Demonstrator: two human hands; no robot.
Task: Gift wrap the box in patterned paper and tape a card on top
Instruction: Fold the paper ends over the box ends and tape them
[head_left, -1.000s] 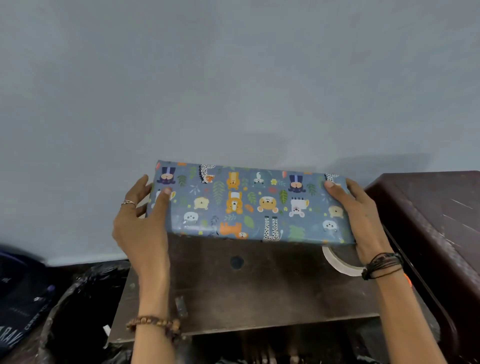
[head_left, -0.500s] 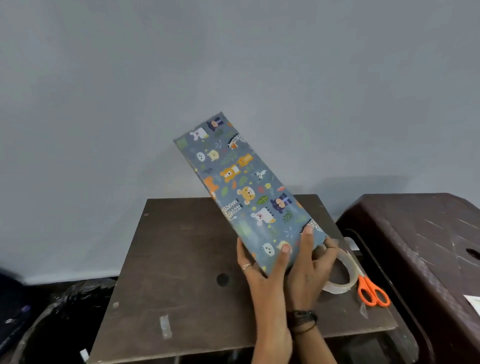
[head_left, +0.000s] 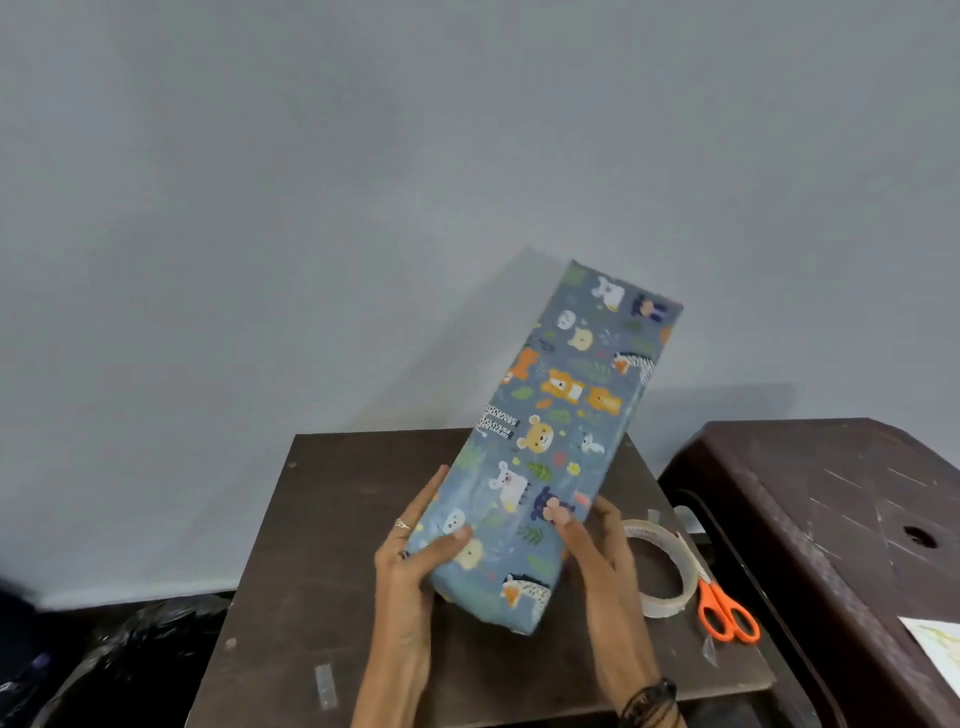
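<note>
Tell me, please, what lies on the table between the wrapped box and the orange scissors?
In the head view, a roll of clear tape lies between the wrapped box and orange scissors.

The long rectangular box wrapped in blue-grey paper printed with cartoon animals and leaves (head_left: 550, 447) stands tilted, its upper end leaning right. Its lower end hangs above the dark wooden board.
</note>
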